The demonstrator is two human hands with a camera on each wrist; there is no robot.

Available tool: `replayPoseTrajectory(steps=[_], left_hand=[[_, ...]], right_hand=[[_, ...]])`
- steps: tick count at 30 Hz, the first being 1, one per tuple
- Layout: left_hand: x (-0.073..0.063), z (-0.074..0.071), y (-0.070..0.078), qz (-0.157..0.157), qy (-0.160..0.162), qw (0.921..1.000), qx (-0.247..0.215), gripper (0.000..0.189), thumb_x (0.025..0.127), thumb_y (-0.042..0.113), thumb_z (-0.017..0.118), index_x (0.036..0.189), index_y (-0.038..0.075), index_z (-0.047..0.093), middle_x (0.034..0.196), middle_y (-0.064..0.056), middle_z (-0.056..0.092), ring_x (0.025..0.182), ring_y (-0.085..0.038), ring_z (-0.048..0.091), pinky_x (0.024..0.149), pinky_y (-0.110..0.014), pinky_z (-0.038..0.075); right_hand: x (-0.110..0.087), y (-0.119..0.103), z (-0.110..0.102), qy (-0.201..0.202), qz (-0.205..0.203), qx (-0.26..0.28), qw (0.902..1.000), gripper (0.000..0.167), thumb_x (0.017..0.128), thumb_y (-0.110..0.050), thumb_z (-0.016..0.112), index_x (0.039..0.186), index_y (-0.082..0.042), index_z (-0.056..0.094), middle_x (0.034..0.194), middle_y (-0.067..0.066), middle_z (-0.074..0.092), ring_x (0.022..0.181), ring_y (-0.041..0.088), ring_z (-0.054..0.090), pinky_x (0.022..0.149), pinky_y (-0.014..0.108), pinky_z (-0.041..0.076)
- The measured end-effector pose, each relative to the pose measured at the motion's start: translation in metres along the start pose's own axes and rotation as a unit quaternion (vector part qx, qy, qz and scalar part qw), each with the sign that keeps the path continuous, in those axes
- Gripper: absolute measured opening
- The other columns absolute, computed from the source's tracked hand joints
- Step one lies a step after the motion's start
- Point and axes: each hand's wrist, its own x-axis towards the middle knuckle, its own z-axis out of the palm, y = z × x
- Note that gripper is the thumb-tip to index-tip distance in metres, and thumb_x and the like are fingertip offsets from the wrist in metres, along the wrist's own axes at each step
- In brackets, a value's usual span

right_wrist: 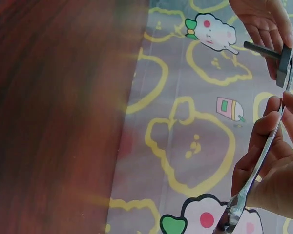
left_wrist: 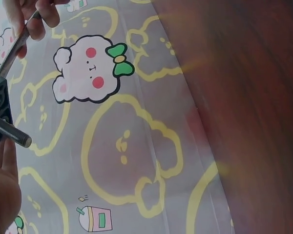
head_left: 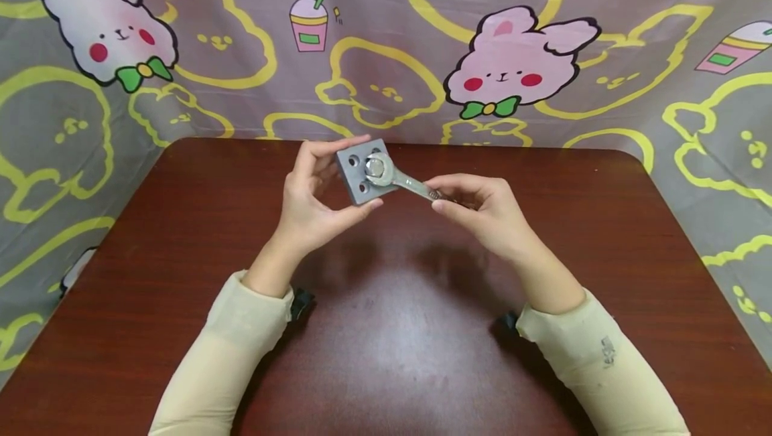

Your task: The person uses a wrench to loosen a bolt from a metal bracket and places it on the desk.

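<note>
My left hand (head_left: 310,198) grips a grey square block (head_left: 356,174) by its edges, thumb below and fingers above. Round holes show near the block's corners. A hex bolt (head_left: 374,167) passes through the block, and its threaded shank (right_wrist: 260,49) sticks out of the back. The ring-like end of a metal wrench (head_left: 411,184) sits around the bolt head; whether that end is fully closed is hard to tell. My right hand (head_left: 485,211) pinches the wrench's handle between thumb and fingers. In the right wrist view, the handle's far end (right_wrist: 229,217) extends past that hand.
Both hands are raised above a dark reddish-brown table (head_left: 386,355). A patterned cloth (head_left: 386,14) with cartoon rabbits hangs behind the table and along its sides. Dark pieces, partly hidden, show beneath both wrists.
</note>
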Motion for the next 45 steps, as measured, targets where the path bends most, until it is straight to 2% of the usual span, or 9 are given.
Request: replayPoseTrajectory(steps=[5,14,19,24,30,36,39,43,45], left_hand=[[0.001,-0.003,0.004,-0.017,-0.008,0.9998,-0.008,0.077,0.059,-0.019,0.084,0.124,-0.013,0.043,0.130,-0.024,0.063,0.114,-0.021,0.067,0.094,-0.033,0.057],[0.000,-0.008,0.007,-0.036,-0.020,0.9989,-0.022,0.078,0.057,-0.023,0.083,0.123,-0.013,0.044,0.126,-0.028,0.064,0.111,-0.018,0.068,0.094,-0.033,0.057],[0.000,-0.014,0.009,-0.061,-0.050,0.9956,-0.050,0.077,0.057,-0.024,0.082,0.124,-0.011,0.045,0.126,-0.025,0.065,0.108,-0.019,0.068,0.089,-0.031,0.058],[-0.002,-0.017,0.012,-0.089,-0.096,0.9902,-0.049,0.074,0.059,-0.019,0.084,0.123,-0.007,0.048,0.126,-0.020,0.067,0.102,-0.017,0.071,0.082,-0.029,0.059],[-0.002,-0.014,0.015,-0.100,-0.170,0.9795,-0.043,0.073,0.063,-0.009,0.088,0.124,-0.001,0.048,0.127,-0.017,0.067,0.104,-0.016,0.071,0.081,-0.032,0.060],[-0.001,-0.010,0.017,-0.119,-0.218,0.9670,-0.058,0.072,0.065,-0.005,0.089,0.124,0.003,0.049,0.125,-0.012,0.069,0.101,-0.017,0.071,0.082,-0.037,0.061],[-0.002,-0.007,0.017,-0.127,-0.244,0.9579,-0.082,0.070,0.066,-0.006,0.088,0.124,0.002,0.049,0.125,-0.015,0.069,0.100,-0.018,0.071,0.085,-0.038,0.060],[-0.003,-0.003,0.018,-0.140,-0.279,0.9437,-0.108,0.069,0.066,-0.007,0.087,0.123,-0.002,0.049,0.126,-0.020,0.066,0.104,-0.018,0.070,0.089,-0.039,0.059],[-0.003,-0.002,0.020,-0.146,-0.287,0.9402,-0.112,0.069,0.066,-0.007,0.087,0.123,-0.002,0.049,0.126,-0.020,0.066,0.105,-0.018,0.070,0.090,-0.039,0.059]], right_hand=[[0.004,-0.002,-0.004,-0.012,-0.005,-0.002,0.9999,0.025,0.086,0.003,0.072,0.111,0.002,0.072,0.088,-0.014,0.072,0.072,0.008,0.061,0.061,0.019,0.048],[0.013,-0.005,-0.013,-0.054,-0.002,-0.010,0.9985,0.023,0.088,-0.003,0.072,0.111,0.000,0.072,0.089,0.000,0.072,0.076,0.011,0.061,0.065,0.020,0.052],[0.022,-0.005,-0.021,-0.097,-0.006,-0.013,0.9952,0.025,0.088,-0.004,0.073,0.112,0.000,0.072,0.086,0.000,0.069,0.076,0.014,0.060,0.065,0.022,0.052],[0.034,-0.004,-0.031,-0.153,-0.012,-0.015,0.9880,0.024,0.087,-0.001,0.073,0.111,0.000,0.073,0.094,-0.002,0.073,0.080,0.016,0.063,0.068,0.024,0.054],[0.046,-0.001,-0.046,-0.214,-0.030,-0.034,0.9758,0.024,0.084,0.005,0.073,0.108,0.000,0.074,0.099,-0.002,0.074,0.082,0.018,0.064,0.071,0.026,0.058],[0.054,0.001,-0.056,-0.261,-0.067,-0.039,0.9622,0.025,0.083,0.005,0.075,0.108,0.001,0.074,0.094,0.001,0.072,0.080,0.016,0.060,0.067,0.023,0.057],[0.059,0.004,-0.059,-0.302,-0.076,-0.015,0.9501,0.024,0.083,0.005,0.074,0.107,0.001,0.074,0.090,0.007,0.069,0.077,0.017,0.057,0.064,0.024,0.055],[0.064,0.007,-0.061,-0.354,-0.078,0.010,0.9318,0.023,0.084,0.007,0.071,0.107,0.003,0.073,0.090,0.008,0.069,0.076,0.017,0.056,0.061,0.027,0.056],[0.066,0.006,-0.061,-0.367,-0.079,0.007,0.9269,0.022,0.085,0.006,0.071,0.107,0.001,0.074,0.089,0.008,0.069,0.075,0.018,0.056,0.059,0.028,0.056]])
